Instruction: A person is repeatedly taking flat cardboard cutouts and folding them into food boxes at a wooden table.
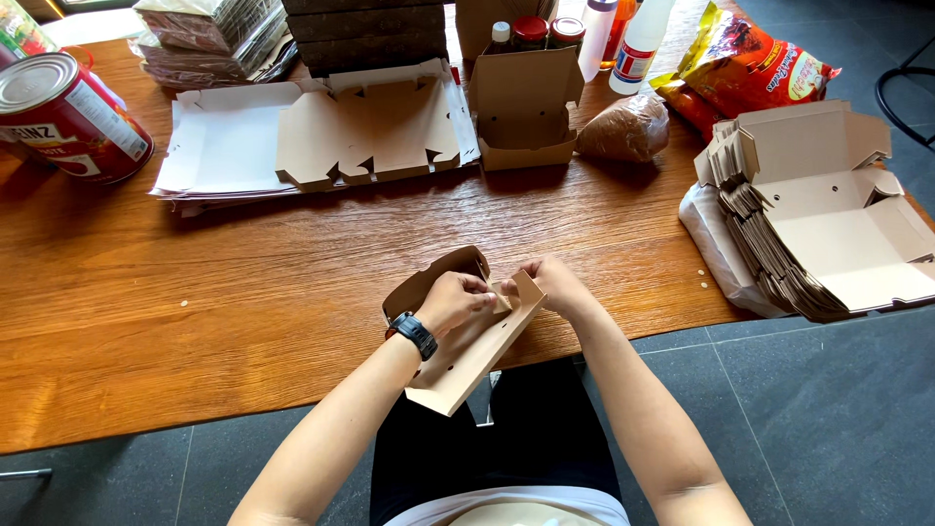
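Observation:
A brown cardboard box blank rests half folded on the near edge of the wooden table. My left hand, with a black watch on its wrist, pinches a flap near the middle of the blank. My right hand grips the neighbouring flap just to the right, and the fingertips of both hands almost meet. One curved side of the box stands up behind my left hand. The lower end of the blank hangs over the table edge toward my lap.
A stack of flat box blanks lies at the right edge. More flat blanks and one folded open box sit at the back. A large red can stands far left. Bottles, jars and snack bags crowd the back right.

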